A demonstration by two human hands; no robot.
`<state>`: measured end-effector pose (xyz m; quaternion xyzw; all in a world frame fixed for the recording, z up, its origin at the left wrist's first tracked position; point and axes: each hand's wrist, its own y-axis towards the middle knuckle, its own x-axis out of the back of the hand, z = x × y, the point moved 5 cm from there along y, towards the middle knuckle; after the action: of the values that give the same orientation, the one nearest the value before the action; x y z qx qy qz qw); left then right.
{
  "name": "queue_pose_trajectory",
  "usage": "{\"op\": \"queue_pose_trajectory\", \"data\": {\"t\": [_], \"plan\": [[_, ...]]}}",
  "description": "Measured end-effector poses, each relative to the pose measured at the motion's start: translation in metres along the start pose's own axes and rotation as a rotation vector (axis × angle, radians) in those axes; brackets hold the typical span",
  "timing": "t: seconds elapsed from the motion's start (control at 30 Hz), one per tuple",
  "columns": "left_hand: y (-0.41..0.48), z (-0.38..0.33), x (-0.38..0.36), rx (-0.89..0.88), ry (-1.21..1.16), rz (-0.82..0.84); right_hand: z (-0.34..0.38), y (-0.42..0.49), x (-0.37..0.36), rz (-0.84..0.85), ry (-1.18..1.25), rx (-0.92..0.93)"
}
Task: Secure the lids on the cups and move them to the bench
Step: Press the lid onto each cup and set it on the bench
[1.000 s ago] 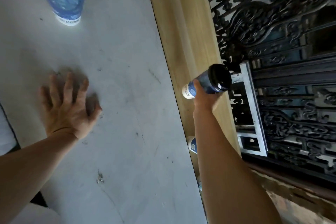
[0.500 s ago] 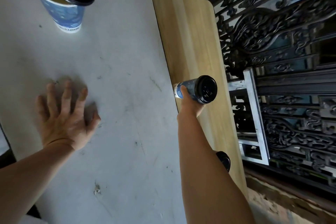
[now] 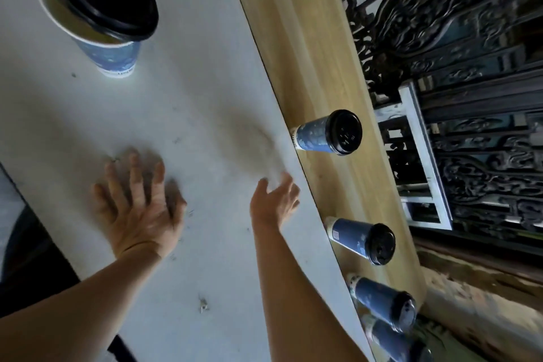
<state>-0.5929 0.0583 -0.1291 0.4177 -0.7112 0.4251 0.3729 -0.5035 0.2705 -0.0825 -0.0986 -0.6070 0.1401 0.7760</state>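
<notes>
While left hand (image 3: pixel 141 209) lies flat on table (image 3: pixel 205 97), right hand (image 3: pixel 276 200) hovers empty, fingers apart, beside lidded cup (image 3: pixel 329 134) on bench (image 3: pixel 317 62).

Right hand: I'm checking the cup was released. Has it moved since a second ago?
Yes. The right hand has come back off the bench, across the table edge toward the person, leaving the cup standing on the bench.
</notes>
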Motion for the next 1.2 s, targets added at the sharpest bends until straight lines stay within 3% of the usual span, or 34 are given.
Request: {"op": "queue_pose_trajectory", "data": {"t": [0.13, 0.23, 0.3, 0.4, 0.57, 0.63, 0.7, 0.9, 1.03, 1.1, 1.2], "plan": [[0.002, 0.001, -0.002, 0.018, 0.006, 0.07, -0.006, -0.07, -0.036, -0.058, -0.114, 0.233], [0.005, 0.003, 0.001, -0.006, -0.003, 0.16, -0.002, -0.101, -0.054, -0.023, -0.093, 0.158], [0.003, 0.005, 0.008, -0.132, -0.004, 0.203, 0.005, -0.111, -0.054, 0.045, -0.125, 0.103], [0.021, 0.022, 0.02, -0.482, 0.074, 0.237, 0.022, -0.108, -0.053, 0.092, -0.133, -0.025], [0.104, 0.074, 0.058, -1.416, 0.244, 0.342, 0.054, -0.111, -0.055, 0.155, -0.035, -0.251], [0.155, 0.098, 0.087, -1.56, 0.264, 0.34, 0.073, -0.123, -0.063, 0.192, -0.043, -0.272], [0.205, 0.116, 0.119, -1.488, 0.279, 0.307, 0.095, -0.14, -0.071, 0.235, -0.076, -0.235], [0.291, 0.122, 0.182, -0.953, 0.159, 0.312, 0.147, -0.158, -0.076, 0.458, -0.01, -0.141], [0.293, 0.078, 0.183, -0.664, -0.153, 0.562, 0.194, -0.135, -0.031, 0.331, 0.416, -0.155], [0.281, 0.055, 0.184, -0.66, -0.31, 0.702, 0.218, -0.126, 0.001, 0.204, 0.588, -0.095], [0.262, 0.026, 0.196, -0.769, -0.457, 0.755, 0.258, -0.128, 0.034, 0.207, 0.539, 0.13]]}}
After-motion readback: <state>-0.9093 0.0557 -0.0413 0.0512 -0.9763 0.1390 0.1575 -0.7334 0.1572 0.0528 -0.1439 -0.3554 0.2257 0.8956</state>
